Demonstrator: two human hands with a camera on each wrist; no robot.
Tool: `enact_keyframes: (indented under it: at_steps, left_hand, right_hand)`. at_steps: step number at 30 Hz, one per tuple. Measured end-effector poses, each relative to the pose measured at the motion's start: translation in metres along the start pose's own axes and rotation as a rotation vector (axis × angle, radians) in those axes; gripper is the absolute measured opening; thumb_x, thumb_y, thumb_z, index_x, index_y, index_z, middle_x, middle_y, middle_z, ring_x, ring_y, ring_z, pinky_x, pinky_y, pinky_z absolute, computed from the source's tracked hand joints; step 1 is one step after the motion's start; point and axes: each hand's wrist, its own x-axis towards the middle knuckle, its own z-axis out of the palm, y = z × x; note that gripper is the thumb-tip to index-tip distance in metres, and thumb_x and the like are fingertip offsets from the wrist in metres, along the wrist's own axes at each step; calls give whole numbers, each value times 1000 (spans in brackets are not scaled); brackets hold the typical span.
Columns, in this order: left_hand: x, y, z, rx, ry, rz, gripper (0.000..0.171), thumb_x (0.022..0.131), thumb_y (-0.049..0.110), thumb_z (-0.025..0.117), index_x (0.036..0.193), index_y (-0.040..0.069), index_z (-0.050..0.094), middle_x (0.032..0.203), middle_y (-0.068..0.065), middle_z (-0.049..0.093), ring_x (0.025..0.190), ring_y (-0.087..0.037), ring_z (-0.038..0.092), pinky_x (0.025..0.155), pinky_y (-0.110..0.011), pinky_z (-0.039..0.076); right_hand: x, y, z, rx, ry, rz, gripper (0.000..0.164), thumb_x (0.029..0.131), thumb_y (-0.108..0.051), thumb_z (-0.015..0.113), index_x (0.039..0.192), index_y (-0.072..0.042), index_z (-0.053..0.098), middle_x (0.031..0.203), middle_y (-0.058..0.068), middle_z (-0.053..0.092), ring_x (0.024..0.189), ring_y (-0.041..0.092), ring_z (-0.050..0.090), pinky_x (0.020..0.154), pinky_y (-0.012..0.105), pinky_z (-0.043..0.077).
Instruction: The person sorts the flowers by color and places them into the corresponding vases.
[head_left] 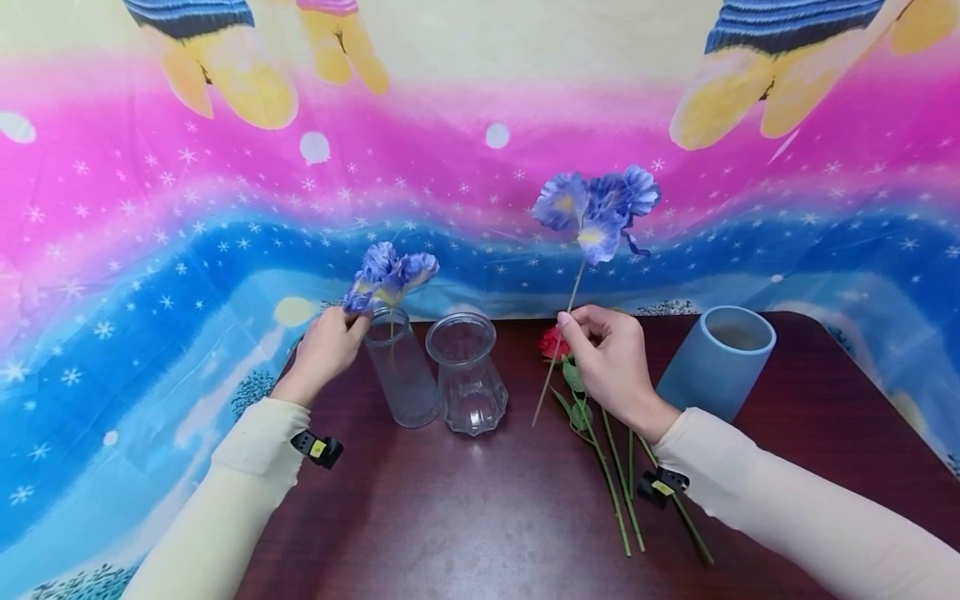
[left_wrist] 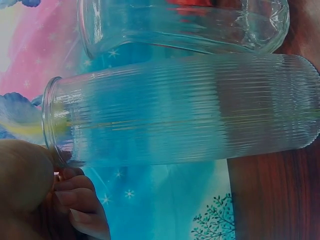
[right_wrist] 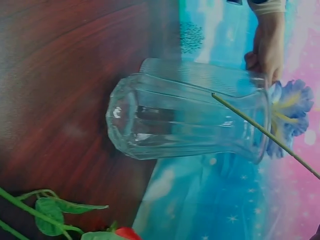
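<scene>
Biggest thing first: a snowflake-print backdrop point(head_left: 420, 125) behind a dark wood table point(head_left: 465, 542). On the table's right sits a blue-grey vase point(head_left: 708, 367), and I can't see far enough into it to say what's inside. Over on the left, a ribbed glass vase point(head_left: 405, 387) leans in the head view, just beside a flared glass vase point(head_left: 472, 396) with no stem showing in it.

Flowers next. I'd call it partway along: the first blue flower point(head_left: 378, 262) is already in the ribbed vase, bloom above the rim. The second blue flower point(head_left: 597, 208) is up in the air, in no vase yet. Several green stems point(head_left: 622, 500) plus a red rose point(head_left: 553, 343) lie on the table, so those aren't done either.

Hands: the right hand point(head_left: 615, 362) pinches the second flower's stem. The left hand point(head_left: 326, 354) has curled fingers at the ribbed vase's rim, looks like pinching it, right by the petals.
</scene>
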Motion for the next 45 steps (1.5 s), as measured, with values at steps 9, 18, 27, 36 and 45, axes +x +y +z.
enact_keyframes:
  at_steps: [9,18,27,36,45]
  left_hand:
    - [1,-1,0,6,-3,-1,37,106,36,43,87,7,57,64,-2,45,52,-17,44,50,-31,38]
    - [-1,0,-1,6,-9,-16,38,106,36,43,82,9,54,63,-2,45,52,-16,43,50,-31,38]
    - [0,0,0,4,2,-14,38,106,37,43,83,8,54,64,-2,45,52,-17,44,51,-32,38]
    - [-1,-2,0,0,-2,-8,39,106,38,43,86,7,56,64,-2,45,53,-16,44,50,-32,37]
    - [0,0,0,0,4,-7,37,106,35,43,84,8,55,64,-2,45,52,-16,44,50,-32,38]
  right_hand:
    - [10,-9,3,103,42,-42,22,100,-13,64,82,-3,72,54,-1,47,44,8,36,48,25,31]
    - [15,-16,7,126,87,-86,19,99,-10,64,85,-2,74,53,-2,46,47,5,35,52,24,32]
    - [19,-21,10,156,107,-119,16,98,-9,65,89,-1,75,54,0,48,47,6,34,52,26,30]
    - [21,-32,18,174,82,-131,16,99,-10,64,87,-3,73,53,2,46,46,9,36,52,26,31]
    - [24,-39,29,218,73,-173,14,97,-8,67,86,-1,73,54,2,45,49,9,36,53,25,31]
